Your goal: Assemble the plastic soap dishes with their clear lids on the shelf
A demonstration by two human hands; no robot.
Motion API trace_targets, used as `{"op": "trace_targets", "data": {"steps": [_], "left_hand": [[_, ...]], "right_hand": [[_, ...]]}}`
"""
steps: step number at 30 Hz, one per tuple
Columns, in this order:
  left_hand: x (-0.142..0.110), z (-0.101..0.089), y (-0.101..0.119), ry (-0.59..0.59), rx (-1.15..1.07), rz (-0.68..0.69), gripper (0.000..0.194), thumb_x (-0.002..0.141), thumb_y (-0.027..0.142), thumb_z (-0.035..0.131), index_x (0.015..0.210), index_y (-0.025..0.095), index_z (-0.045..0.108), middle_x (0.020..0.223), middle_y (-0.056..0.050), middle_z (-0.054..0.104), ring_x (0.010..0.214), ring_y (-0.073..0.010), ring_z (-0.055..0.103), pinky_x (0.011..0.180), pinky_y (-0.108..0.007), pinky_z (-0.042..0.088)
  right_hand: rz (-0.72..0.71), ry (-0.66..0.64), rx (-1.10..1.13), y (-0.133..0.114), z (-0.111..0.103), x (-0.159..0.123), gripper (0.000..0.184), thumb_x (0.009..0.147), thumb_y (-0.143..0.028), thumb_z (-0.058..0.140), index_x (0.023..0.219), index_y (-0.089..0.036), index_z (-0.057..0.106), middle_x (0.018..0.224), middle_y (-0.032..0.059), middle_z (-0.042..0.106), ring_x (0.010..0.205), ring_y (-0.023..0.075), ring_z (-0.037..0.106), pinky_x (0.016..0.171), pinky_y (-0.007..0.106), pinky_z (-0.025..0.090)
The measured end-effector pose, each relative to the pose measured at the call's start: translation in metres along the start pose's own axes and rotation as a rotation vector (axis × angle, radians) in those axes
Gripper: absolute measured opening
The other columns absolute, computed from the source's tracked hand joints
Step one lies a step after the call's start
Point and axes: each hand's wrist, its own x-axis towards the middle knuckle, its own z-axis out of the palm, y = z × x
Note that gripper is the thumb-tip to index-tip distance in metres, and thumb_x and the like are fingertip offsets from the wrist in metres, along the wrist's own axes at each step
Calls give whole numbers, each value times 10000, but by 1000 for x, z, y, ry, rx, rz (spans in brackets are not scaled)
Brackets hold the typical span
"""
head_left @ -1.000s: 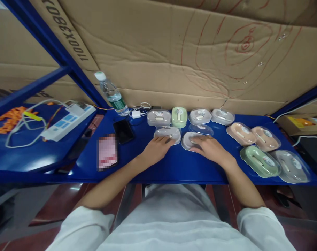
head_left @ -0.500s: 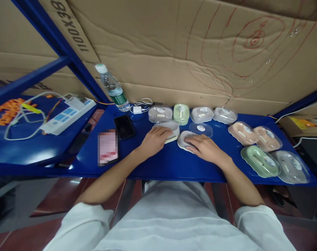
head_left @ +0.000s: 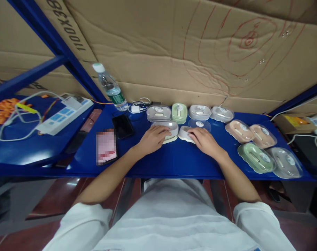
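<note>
Presently, left hand point(head_left: 153, 138): fingers over a grey, oval plastic box point(head_left: 174, 129), front-left of the light-green, oval plastic box point(head_left: 179, 113); whether the grip pinches, I cannot tell.
Right hand point(head_left: 204, 138): fingers on a second such box point(head_left: 184, 132), in front of that landmark (grip equally unreadable).
Clear, oval plastic lid point(head_left: 199, 124): front-right of that landmark.

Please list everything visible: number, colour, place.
tables: two, blue, centre, left
middle boxes: two, grey, centre
back boxes: four (three grey, one green), rear
right boxes: four (two peach, green, grey), right
cover: one, clear, behind right middle box
bottle: one, clear, rear left
phone: one, black, before bottle
pixelated object: one, pink, beside phone
charger: one, white, beside bottle
power strip: one, white, left
orange pieces: many, orange, left
carton: one, brown, right
cardboard: count unclear, brown, behind
left hand: one, on box
right hand: one, on box
shirt: one, white, bottom
</note>
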Motion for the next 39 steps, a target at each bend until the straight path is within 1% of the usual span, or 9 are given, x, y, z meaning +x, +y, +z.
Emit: {"op": "trace_targets", "data": {"steps": [3,11,17,23,28,31,34,36,39], "left_hand": [[0,2,-2,-10,-6,3,318,1024,86,505,1173,229,747,1276,-87,770,1198,-254,726,1016,-424,584],[1,0,-5,92,-77,25,293,1041,104,506,1155,209,755,1259,-103,776,1184,-240,729,1038,-417,593],[1,0,1,-92,-102,25,321,1027,103,502,1132,234,776,1267,-85,779,1195,-241,728,1036,-421,577],[2,2,5,-155,-90,65,315,1044,123,508,1161,251,771,1268,-64,774,1186,-219,721,1038,-381,565],[1,0,7,-132,62,66,294,1028,121,539,1151,241,777,1268,-90,768,1203,-259,714,1017,-416,554],[0,0,9,-88,91,79,285,1040,136,526,1127,234,780,1222,-82,782,1168,-249,729,990,-403,566],[9,-4,0,-19,120,-16,284,1022,153,533,1135,226,783,1185,-100,789,1122,-266,739,973,-426,586],[23,-11,-17,-2,154,-129,307,992,148,541,1177,209,778,1210,-140,777,1153,-309,728,994,-477,591],[50,-21,-54,-58,152,-276,406,924,98,566,1274,198,745,1318,-156,749,1275,-339,688,1112,-526,552]], "right_hand": [[18,-57,25,-2,4,0,332,1165,-367,393,1284,-206,657,1292,145,757,1174,317,735,1002,471,574],[52,-65,-8,-2,2,-1,343,1159,-312,346,1311,-207,634,1311,161,754,1182,327,738,1016,493,581],[68,-60,-32,1,0,0,360,1157,-301,353,1333,-195,649,1271,148,783,1138,299,758,996,441,579],[122,131,-156,7,-6,0,414,1162,-316,335,1257,-205,722,1173,110,827,930,246,771,900,361,549],[227,343,-284,21,-20,-7,459,1165,-301,305,1307,-185,725,1124,138,826,889,262,749,877,387,498],[199,274,-382,29,-23,-6,446,1158,-292,334,1278,-179,748,1004,131,821,887,276,739,869,393,471],[171,138,-434,30,-26,8,420,1143,-286,374,1217,-169,771,976,140,810,919,282,732,886,389,463],[177,49,-430,26,-29,28,402,1131,-282,395,1237,-154,761,1065,173,801,1018,307,728,948,409,466],[194,-154,-340,21,-29,69,392,1088,-253,489,1415,-152,680,1375,219,716,1298,369,651,1111,492,432]]}}
